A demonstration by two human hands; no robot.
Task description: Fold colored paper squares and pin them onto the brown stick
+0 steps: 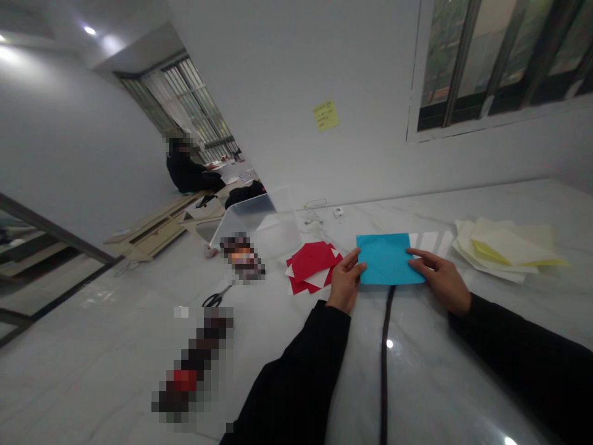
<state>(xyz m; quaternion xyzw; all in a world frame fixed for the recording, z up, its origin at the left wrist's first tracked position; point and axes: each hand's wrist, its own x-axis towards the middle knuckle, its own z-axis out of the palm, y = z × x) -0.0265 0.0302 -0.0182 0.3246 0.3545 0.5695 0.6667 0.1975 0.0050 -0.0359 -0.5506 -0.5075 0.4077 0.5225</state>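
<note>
Head view: left hand (pixel 345 285) and right hand (pixel 442 281) pinch blue sheet (pixel 386 259) by opposite sides, each grip closed, over desk (pixel 426 377).

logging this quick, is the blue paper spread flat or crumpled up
Spread flat: the blue paper shows a smooth, four-sided face between the left hand and right hand. Hidden layers: cannot tell.
</note>
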